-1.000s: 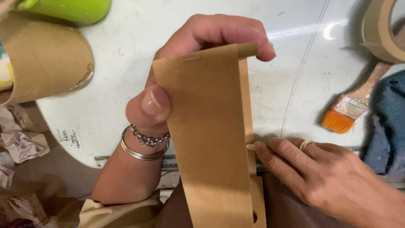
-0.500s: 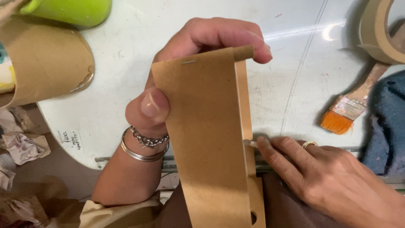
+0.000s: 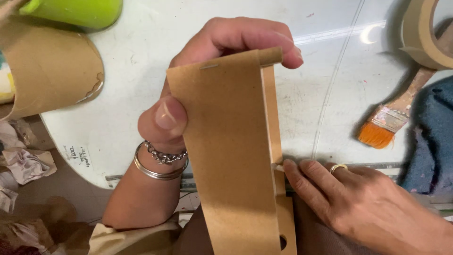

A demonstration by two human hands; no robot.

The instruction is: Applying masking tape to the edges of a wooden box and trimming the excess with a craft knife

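**Mia:** What is the left hand [image 3: 207, 80] holding?

**Ben:** It is holding a long brown cardboard strip [image 3: 231, 156] in the middle of the frame. The thumb [image 3: 167, 118] is pressing on the strip's left edge, on the side facing us. The other fingers [image 3: 245, 35] are curling over the top end from behind. So the hand is closing tight around the strip.

**Mia:** Which way is the strip pointing?

**Ben:** It is standing almost straight up and down in the frame. Its long side is running from the top middle down to the bottom edge, leaning a tiny bit to the right as it goes down. The top end is folding over to the right, and a little staple [image 3: 208, 67] is sitting near the top left corner.

**Mia:** And the right hand [image 3: 373, 208]?

**Ben:** It is lying at the lower right, palm down, with a ring [image 3: 338, 167] on one finger. Its fingers are lying flat and close together, not gripping anything. The fingertips [image 3: 289, 166] are touching the right edge of the strip, about halfway down.

**Mia:** What else is lying around?

**Ben:** A paintbrush [image 3: 384, 125] with orange bristles is lying on the white table [image 3: 132, 99] at the right. A roll of brown tape [image 3: 422, 33] is sitting at the upper right, and a cardboard tube [image 3: 47, 75] at the upper left.
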